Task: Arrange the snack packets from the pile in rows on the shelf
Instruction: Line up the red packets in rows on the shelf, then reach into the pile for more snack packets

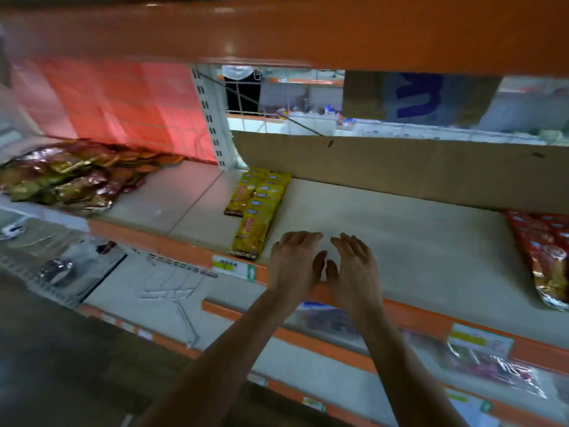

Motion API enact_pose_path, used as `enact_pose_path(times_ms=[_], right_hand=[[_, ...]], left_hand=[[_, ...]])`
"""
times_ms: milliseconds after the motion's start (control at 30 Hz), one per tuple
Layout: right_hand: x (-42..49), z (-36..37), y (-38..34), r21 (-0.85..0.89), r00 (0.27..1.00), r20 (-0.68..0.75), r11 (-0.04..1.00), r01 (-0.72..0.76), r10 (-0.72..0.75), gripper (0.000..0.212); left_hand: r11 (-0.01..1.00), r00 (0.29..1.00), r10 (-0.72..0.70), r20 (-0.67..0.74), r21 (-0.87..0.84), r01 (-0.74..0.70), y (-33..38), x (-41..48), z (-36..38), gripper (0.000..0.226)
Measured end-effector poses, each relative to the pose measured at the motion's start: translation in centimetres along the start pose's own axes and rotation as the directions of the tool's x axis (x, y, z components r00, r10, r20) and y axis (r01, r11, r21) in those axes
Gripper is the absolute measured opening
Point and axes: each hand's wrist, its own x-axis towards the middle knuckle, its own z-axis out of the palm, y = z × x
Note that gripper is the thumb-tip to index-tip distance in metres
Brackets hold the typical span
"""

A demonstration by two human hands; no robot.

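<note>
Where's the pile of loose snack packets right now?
In the head view, the pile lies at the far left of the shelf, left of the yellow packet rows and well away from both empty hands.

Dim, flat light falls on the pale shelf (385, 229), brighter daylight showing beyond the cardboard strip (400, 167) behind it. Motion blur smears everything; foil packets (61, 180) left of the shelf's middle catch glare, and wide-angle distortion bends the orange beam (277, 29) above.

Your left hand (294, 260) and right hand (354, 266) lay side by side, palms down, fingers spread toward 12 o'clock, thumbs nearly touching, empty.
</note>
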Motion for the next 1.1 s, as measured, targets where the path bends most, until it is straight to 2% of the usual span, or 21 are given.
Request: enact_pose_path(times_ms=[100, 267, 433, 667, 867, 1033, 1100], right_hand=[[-0.1, 4.1, -5.1, 0.062, 0.996, -0.028, 0.994, 0.087, -0.085, 0.045], [-0.1, 9.3, -12.9, 0.129, 0.984, -0.015, 0.975, 0.179, -0.178, 0.034], [1.0, 13.6, -18.1, 0.100, 0.967, 0.046, 0.964, 0.245, -0.251, 0.042], [5.4, 19.1, -25.2, 0.128, 0.956, 0.151, 0.964, 0.234, -0.252, 0.041], [11.6, 25.7, -32.0, 0.181, 0.939, 0.233, 0.960, 0.214, -0.254, 0.044], [17.6, 30.2, -35.5, 0.172, 0.921, 0.233, 0.945, 0.276, -0.312, 0.030], [19.9, 31.3, -36.6, 0.188, 0.945, 0.236, 0.965, 0.183, -0.225, 0.026]], left_hand=[[0.999, 0.999, 0.001, -0.035, 0.047, 0.000, -5.6, -1.7, -3.7, 0.036], [0.990, 0.993, -0.085, -0.084, 0.110, 0.094, -13.5, -4.0, -8.6, 0.044], [0.961, 0.965, -0.223, -0.135, 0.137, 0.241, -19.4, -5.1, -11.6, 0.046], [0.908, 0.918, -0.376, -0.127, 0.148, 0.392, -27.8, -3.4, -14.2, 0.049], [0.833, 0.863, -0.495, -0.098, 0.229, 0.503, -37.2, 0.3, -16.4, 0.055], [0.768, 0.788, -0.590, -0.173, 0.180, 0.615, -43.5, 3.9, -17.7, 0.046], [0.746, 0.766, -0.617, -0.181, 0.173, 0.643, -45.7, 5.2, -18.0, 0.045]])
